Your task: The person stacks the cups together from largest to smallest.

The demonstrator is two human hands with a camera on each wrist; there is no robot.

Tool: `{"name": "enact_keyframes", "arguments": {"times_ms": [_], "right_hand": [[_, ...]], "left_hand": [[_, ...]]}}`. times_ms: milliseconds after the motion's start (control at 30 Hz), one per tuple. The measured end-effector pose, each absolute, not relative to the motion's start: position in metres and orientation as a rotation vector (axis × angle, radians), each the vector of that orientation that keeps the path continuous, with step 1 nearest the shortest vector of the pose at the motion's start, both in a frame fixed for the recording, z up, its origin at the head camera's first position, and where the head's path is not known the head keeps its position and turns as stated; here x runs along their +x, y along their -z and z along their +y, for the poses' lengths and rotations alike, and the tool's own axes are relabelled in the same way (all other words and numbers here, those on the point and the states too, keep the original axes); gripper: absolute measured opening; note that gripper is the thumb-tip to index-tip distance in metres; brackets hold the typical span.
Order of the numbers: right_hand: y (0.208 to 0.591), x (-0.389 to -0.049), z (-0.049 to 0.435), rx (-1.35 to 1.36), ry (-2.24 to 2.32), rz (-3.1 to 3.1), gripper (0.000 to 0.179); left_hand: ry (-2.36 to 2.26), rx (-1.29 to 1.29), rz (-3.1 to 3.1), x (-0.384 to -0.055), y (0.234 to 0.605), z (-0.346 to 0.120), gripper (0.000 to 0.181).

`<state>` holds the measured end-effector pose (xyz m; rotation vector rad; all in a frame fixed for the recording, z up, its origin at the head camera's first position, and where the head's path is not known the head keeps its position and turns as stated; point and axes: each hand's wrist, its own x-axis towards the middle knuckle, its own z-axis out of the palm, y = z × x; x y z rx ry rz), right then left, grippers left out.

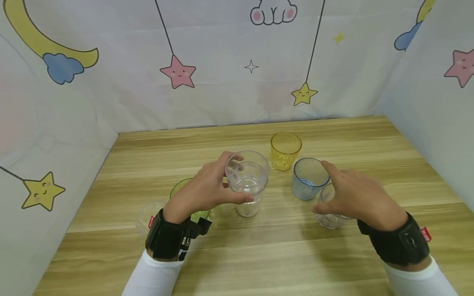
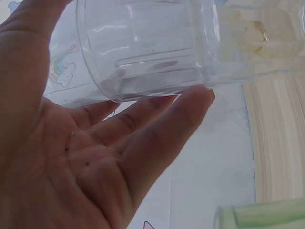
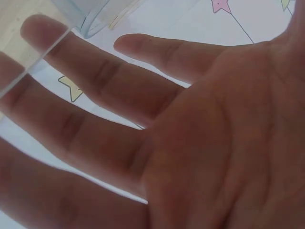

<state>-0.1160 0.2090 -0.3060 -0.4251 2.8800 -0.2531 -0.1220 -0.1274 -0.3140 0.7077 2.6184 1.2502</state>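
Observation:
My left hand (image 1: 201, 187) grips a clear plastic cup (image 1: 247, 158) by its side, thumb in front and fingers behind. A second clear cup (image 1: 247, 209) is stacked with it; whether the stack touches the table cannot be told. On the other side, my right hand (image 1: 353, 197) is spread around a clear faceted cup (image 1: 328, 221), which it partly hides. The right fingers (image 3: 100, 76) look nearly straight in the right wrist view, some seen through clear plastic. A blue cup (image 1: 306, 187) stands by the right index fingertip.
Behind the blue cup stands a yellow cup (image 1: 284, 158). A green cup (image 1: 201, 214) is partly hidden by the left hand, and a clear round item (image 1: 142, 220) lies left of that wrist. Printed cloth walls (image 1: 222, 107) enclose the wooden table (image 1: 259, 263).

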Motion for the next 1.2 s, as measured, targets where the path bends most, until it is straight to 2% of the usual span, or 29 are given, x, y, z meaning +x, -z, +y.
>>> {"name": "enact_keyframes", "arguments": {"times_ms": [267,600,1200], "right_hand": [[0.306,-0.116,0.211,-0.42,0.269,2.884,0.116],[0.304,-0.115,0.213,-0.404,0.289,2.879,0.11],[0.295,-0.113,0.223,-0.412,0.304,2.922,0.112]], "left_hand": [[-1.231,0.713,2.63,-0.12,0.313,-0.128,0.089],[-1.204,0.726,2.65,-0.12,0.313,-0.128,0.088],[-1.227,0.719,2.632,-0.12,0.313,-0.127,0.089]]}}
